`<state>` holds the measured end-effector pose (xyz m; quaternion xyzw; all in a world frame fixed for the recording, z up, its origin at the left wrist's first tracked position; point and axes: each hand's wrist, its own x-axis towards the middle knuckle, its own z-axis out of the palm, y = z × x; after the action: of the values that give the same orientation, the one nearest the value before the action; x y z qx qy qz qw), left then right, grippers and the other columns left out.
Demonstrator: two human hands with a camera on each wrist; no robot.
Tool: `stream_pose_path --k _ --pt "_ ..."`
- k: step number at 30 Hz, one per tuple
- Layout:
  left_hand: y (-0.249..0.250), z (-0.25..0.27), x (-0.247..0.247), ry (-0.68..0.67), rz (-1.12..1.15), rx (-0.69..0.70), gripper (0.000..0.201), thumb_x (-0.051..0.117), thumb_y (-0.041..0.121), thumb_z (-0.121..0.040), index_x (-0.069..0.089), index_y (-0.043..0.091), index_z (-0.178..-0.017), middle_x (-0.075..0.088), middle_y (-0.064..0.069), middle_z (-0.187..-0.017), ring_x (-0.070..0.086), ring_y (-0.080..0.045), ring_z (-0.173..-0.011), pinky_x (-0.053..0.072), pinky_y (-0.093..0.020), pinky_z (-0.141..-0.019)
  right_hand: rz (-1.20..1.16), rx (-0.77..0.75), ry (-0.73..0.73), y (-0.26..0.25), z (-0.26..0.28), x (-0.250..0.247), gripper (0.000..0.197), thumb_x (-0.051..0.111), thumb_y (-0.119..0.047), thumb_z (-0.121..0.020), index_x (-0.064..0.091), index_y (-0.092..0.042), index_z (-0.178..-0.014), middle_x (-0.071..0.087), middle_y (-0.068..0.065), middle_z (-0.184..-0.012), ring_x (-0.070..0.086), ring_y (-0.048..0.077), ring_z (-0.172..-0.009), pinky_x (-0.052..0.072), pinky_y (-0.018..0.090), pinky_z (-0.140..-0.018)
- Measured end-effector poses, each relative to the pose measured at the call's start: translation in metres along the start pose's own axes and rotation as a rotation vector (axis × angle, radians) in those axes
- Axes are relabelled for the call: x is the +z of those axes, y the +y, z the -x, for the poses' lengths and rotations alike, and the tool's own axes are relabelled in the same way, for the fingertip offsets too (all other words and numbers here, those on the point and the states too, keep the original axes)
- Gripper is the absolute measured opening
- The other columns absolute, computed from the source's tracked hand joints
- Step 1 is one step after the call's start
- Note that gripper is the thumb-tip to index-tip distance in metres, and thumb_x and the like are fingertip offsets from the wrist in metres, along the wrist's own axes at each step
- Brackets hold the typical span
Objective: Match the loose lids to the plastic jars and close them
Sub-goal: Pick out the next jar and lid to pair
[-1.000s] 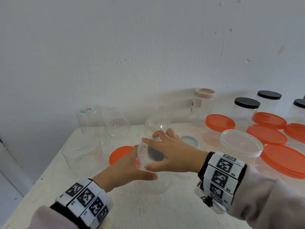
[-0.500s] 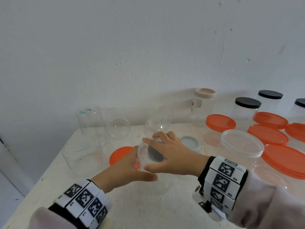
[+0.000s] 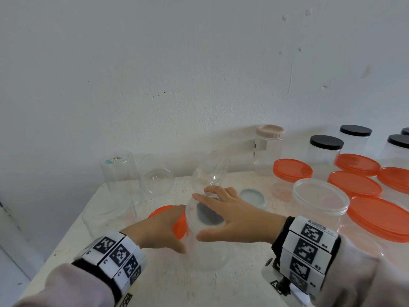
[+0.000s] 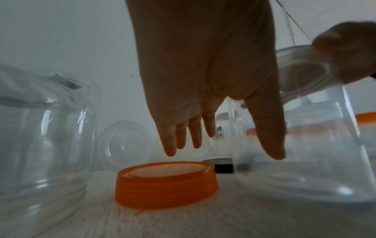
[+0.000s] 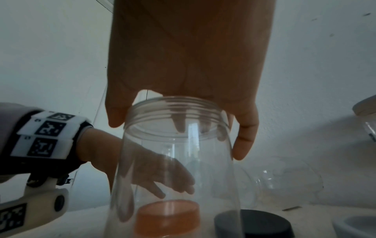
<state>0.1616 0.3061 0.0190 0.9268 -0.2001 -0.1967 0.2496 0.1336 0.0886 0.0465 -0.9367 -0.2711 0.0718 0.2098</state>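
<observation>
A clear open jar (image 3: 205, 253) stands upright at the table's middle. My right hand (image 3: 200, 216) grips its threaded mouth (image 5: 177, 111) from above, thumb on one side and fingers on the other. My left hand (image 3: 168, 229) reaches in from the left with straight fingers just above a loose orange lid (image 4: 165, 183), its thumb against the jar's side. A loose black lid (image 5: 258, 223) lies right behind the jar, and a pale blue lid (image 3: 252, 197) lies a little further right.
Several empty clear jars (image 3: 119, 173) stand or lie at the back left. Closed jars with orange lids (image 3: 292, 169), black lids (image 3: 326, 142), a beige lid (image 3: 270, 131) and a clear lid (image 3: 321, 196) crowd the right. A white wall runs along the table's back.
Almost nothing: both hands stay at the jar, the right hand shifting only slightly on its mouth.
</observation>
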Motion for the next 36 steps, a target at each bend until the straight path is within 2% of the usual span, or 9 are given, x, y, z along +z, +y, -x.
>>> stream_pose_path --k 3,6,12,15,21,25,29,31,36 --pt "-0.009 -0.011 0.000 0.054 -0.091 -0.051 0.079 0.074 0.036 -0.074 0.035 0.030 -0.142 0.041 0.008 -0.142 0.041 -0.016 -0.130 0.039 -0.039 -0.107 -0.028 -0.010 -0.001 0.002 0.003 0.000 0.087 0.058 -0.071 -0.076 0.011 -0.050 -0.147 0.007 -0.028 -0.148 0.002 0.003 -0.137 0.022 0.038 -0.113" --pt "-0.018 -0.021 0.001 0.092 -0.175 -0.159 0.088 0.069 0.049 -0.079 0.024 0.023 -0.149 0.028 0.002 -0.152 0.029 -0.022 -0.139 0.032 -0.042 -0.112 -0.028 -0.011 0.012 0.002 0.006 0.001 0.088 0.059 -0.070 -0.077 0.010 -0.050 -0.147 0.006 -0.028 -0.149 0.001 0.004 -0.138 0.022 0.041 -0.115" --pt "-0.025 -0.029 0.008 0.024 -0.317 -0.309 0.097 0.059 0.063 -0.082 0.004 0.025 -0.153 0.003 -0.008 -0.159 0.007 -0.033 -0.146 0.019 -0.048 -0.117 -0.068 -0.012 0.056 0.002 0.014 0.002 0.089 0.065 -0.065 -0.077 0.012 -0.050 -0.147 0.006 -0.030 -0.147 0.003 0.004 -0.137 0.022 0.039 -0.114" --pt "-0.025 -0.031 0.011 0.014 -0.374 -0.394 0.101 0.056 0.070 -0.079 -0.001 0.030 -0.153 -0.007 -0.009 -0.160 0.004 -0.037 -0.146 0.017 -0.051 -0.116 -0.127 -0.006 0.067 0.004 0.021 -0.008 0.090 0.072 -0.059 -0.073 0.019 -0.052 -0.145 0.014 -0.031 -0.139 0.015 0.003 -0.131 0.028 0.030 -0.106" --pt "-0.026 -0.033 0.007 0.010 -0.322 -0.415 0.104 0.061 0.068 -0.075 0.000 0.034 -0.151 0.004 -0.010 -0.157 0.019 -0.034 -0.140 0.026 -0.045 -0.113 -0.001 0.116 0.395 0.017 0.015 -0.041 0.095 0.075 -0.050 -0.066 0.017 -0.049 -0.141 0.022 -0.012 -0.132 0.022 0.012 -0.113 0.036 0.035 -0.094" --pt "-0.025 -0.031 0.007 0.021 -0.300 -0.410 0.102 0.063 0.068 -0.073 0.005 0.036 -0.150 0.017 -0.005 -0.150 0.025 -0.030 -0.135 0.032 -0.043 -0.109 -0.001 0.301 0.577 0.039 -0.011 -0.053 0.098 0.081 -0.039 -0.068 0.019 -0.035 -0.144 0.016 -0.001 -0.139 0.021 0.024 -0.122 0.031 0.034 -0.089" --pt "-0.022 -0.025 0.007 0.013 -0.296 -0.398 0.100 0.061 0.071 -0.074 0.007 0.034 -0.150 0.019 -0.004 -0.150 0.026 -0.029 -0.135 0.035 -0.042 -0.108 -0.031 0.459 0.635 0.064 -0.041 -0.058 0.096 0.077 -0.038 -0.076 0.014 -0.027 -0.147 0.008 0.008 -0.149 0.013 0.036 -0.136 0.034 0.056 -0.104" --pt "-0.020 -0.022 0.007 0.007 -0.290 -0.386 0.099 0.058 0.073 -0.075 0.007 0.033 -0.150 0.020 -0.004 -0.150 0.027 -0.028 -0.135 0.035 -0.042 -0.107 -0.031 0.521 0.639 0.075 -0.054 -0.059 0.095 0.076 -0.040 -0.077 0.014 -0.026 -0.147 0.007 0.008 -0.151 0.012 0.038 -0.138 0.034 0.062 -0.102" --pt "-0.013 -0.010 0.007 0.034 -0.213 -0.340 0.097 0.057 0.075 -0.074 0.011 0.034 -0.149 0.025 -0.003 -0.147 0.028 -0.026 -0.134 0.037 -0.040 -0.106 0.069 0.585 0.559 0.095 -0.081 -0.059 0.092 0.075 -0.043 -0.078 0.017 -0.020 -0.145 0.012 0.013 -0.150 0.011 0.044 -0.139 0.027 0.057 -0.109"
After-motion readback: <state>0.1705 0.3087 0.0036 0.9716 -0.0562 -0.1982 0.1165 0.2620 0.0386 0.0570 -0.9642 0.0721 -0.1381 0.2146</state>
